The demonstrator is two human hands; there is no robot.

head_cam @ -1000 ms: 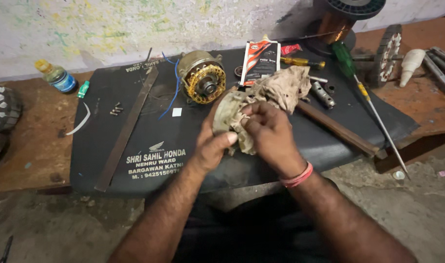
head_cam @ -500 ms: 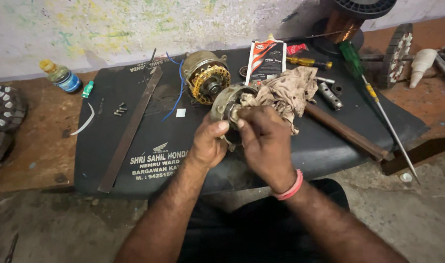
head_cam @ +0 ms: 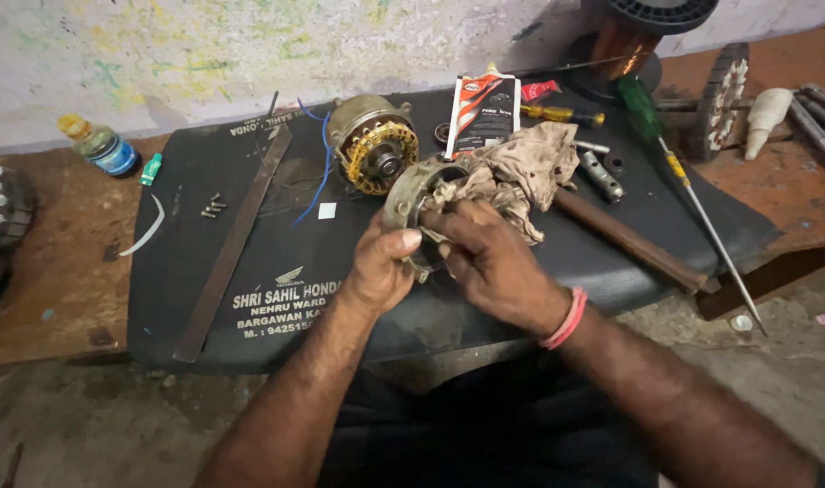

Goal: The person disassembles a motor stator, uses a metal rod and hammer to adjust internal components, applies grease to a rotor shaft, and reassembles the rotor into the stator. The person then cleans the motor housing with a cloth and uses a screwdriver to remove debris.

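Observation:
My left hand point(head_cam: 379, 265) grips a round metal housing point(head_cam: 411, 194) by its rim and holds it on edge above a black mat point(head_cam: 250, 271). My right hand point(head_cam: 490, 259) presses a dirty brown rag point(head_cam: 521, 172) into the open side of the housing, with the loose end of the rag hanging out to the right. A pink band sits on my right wrist. Just behind the housing stands a motor stator point(head_cam: 374, 145) with yellow-taped windings and blue wires.
On the mat lie a long flat metal bar point(head_cam: 236, 239), small screws point(head_cam: 212, 208), a squeeze pouch point(head_cam: 482, 113), screwdrivers point(head_cam: 566, 115), a wooden-handled tool point(head_cam: 625, 237) and a long green-handled screwdriver point(head_cam: 693, 203). A small bottle point(head_cam: 101, 145) stands left, a copper wire spool point(head_cam: 625, 41) at the back.
The rag covered the housing a second ago; now the housing's rim shows at the left and the rag is pushed inside it. Both hands have shifted slightly up and left.

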